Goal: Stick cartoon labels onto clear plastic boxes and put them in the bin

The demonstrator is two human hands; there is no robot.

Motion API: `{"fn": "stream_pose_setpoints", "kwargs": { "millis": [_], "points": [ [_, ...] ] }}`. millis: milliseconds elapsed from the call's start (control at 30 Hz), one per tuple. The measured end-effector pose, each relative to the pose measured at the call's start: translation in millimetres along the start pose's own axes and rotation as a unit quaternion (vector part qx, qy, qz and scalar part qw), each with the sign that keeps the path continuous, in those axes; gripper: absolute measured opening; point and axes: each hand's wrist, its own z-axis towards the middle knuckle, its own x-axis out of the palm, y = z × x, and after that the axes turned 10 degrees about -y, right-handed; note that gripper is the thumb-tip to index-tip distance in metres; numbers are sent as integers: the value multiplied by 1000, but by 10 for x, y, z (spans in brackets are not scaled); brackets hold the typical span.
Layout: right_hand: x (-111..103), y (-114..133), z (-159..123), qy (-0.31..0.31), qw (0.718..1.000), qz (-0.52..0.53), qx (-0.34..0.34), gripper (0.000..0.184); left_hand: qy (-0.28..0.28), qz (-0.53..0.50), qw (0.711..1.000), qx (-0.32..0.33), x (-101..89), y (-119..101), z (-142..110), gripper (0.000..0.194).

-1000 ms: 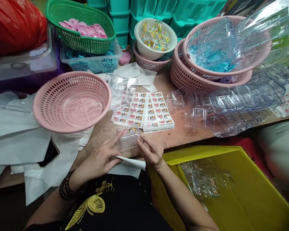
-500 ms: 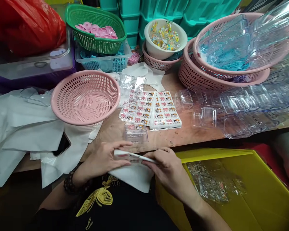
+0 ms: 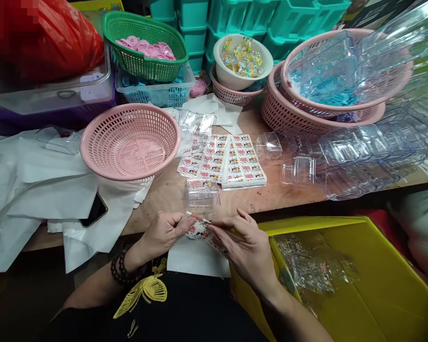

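Note:
A sticker sheet (image 3: 200,233) with red print and cartoon animals is held between my two hands above my lap. My left hand (image 3: 166,232) pinches its left end between thumb and fingers. At the other end my right hand (image 3: 240,242) grips the sheet, thumb and index finger meeting near its upper edge. White backing paper (image 3: 196,259) hangs below it. Just beyond my hands, a small clear plastic case (image 3: 202,192) with a printed sticker lies on the table. Behind it are fanned stacks of sticker sheets (image 3: 244,164).
An empty pink basket (image 3: 89,154) stands left of the stickers, near a phone (image 3: 94,211) on white paper. Clear plastic cases (image 3: 367,147) line the right side. A yellow bin (image 3: 378,280) holding clear plastic pieces is at my lower right. Baskets and a white bowl (image 3: 219,52) stand behind.
The sheet in my hands has turned from nearly edge-on to show its printed face. Both hands still grip it; the left thumb now presses on the print.

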Motion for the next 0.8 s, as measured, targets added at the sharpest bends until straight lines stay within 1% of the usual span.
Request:
{"fn": "stream_pose_setpoints", "kwargs": {
  "millis": [67,100,133,200,233,267,300,333,367,400,433,467,500,567,600,633,667,700,733,800],
  "points": [
    [35,-17,-20,-19,1000,-5,-12,9,10,-46,998,-30,33,9,-3,35],
    [51,-34,-38,-34,999,-18,-35,10,17,-65,997,-40,50,17,-2,36],
    [64,-60,-62,-58,995,-39,-67,12,24,-81,995,-48,66,28,1,36],
    [82,-141,-136,-107,978,-86,-160,16,32,-105,992,-62,96,60,12,37],
    [85,-192,-182,-112,966,-97,-213,20,33,-112,990,-74,109,78,17,39],
    [82,-244,-231,-97,956,-96,-258,26,34,-115,989,-90,120,93,20,41],
    [73,-291,-276,-67,952,-82,-288,30,34,-111,988,-106,128,106,21,42],
    [59,-327,-311,-32,952,-61,-300,32,34,-98,987,-119,133,114,18,43],
    [39,-349,-330,1,956,-38,-292,30,34,-81,988,-124,134,118,11,42],
    [15,-355,-327,21,964,-17,-265,25,33,-63,990,-122,132,120,1,41],
    [-12,-345,-299,25,976,4,-217,17,34,-44,992,-110,125,121,-11,40],
    [-40,-324,-243,15,987,25,-160,10,34,-25,995,-89,114,121,-25,38],
    [-65,-295,-162,-3,994,42,-104,7,31,-9,998,-61,100,124,-39,36],
    [-101,-239,55,-29,996,79,10,14,29,13,999,25,62,134,-60,29],
    [-106,-221,176,-21,992,102,65,18,29,19,996,82,40,142,-65,24],
    [-102,-214,296,8,985,128,116,22,26,26,989,140,17,152,-66,21],
    [-86,-216,409,53,972,155,165,27,24,35,980,195,-6,161,-63,18],
    [-62,-225,508,103,954,183,215,31,20,48,969,240,-29,170,-58,18],
    [-29,-240,594,147,934,205,255,36,12,65,960,272,-52,178,-50,19],
    [44,-273,721,199,909,215,297,41,-6,99,948,304,-96,192,-35,20]
  ]
}}
